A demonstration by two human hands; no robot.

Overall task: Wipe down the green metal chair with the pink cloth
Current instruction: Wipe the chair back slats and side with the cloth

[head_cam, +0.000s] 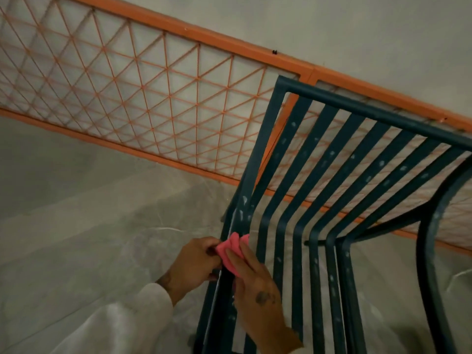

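Against a pale grey wall (pixel 357 26), an orange lattice panel (pixel 143 98) is leaning at a slant above a grey floor (pixel 76 200) that appears to be lying under thin clear sheeting. In front of it, the green metal chair (pixel 339 159) is standing with its slatted back and seat facing the camera, pale specks dotting several slats. The pink cloth (pixel 231 251) is sitting bunched on the chair's left side rail, just where the back is bending into the seat. The left hand (pixel 194 264), coming out of a white sleeve (pixel 127 320), is pinching the cloth's left edge with curled fingers (pixel 213 249). The right hand (pixel 255 290) is lying flat over the cloth and rail, its straight fingers pressing the fabric against the metal rather than gripping it.
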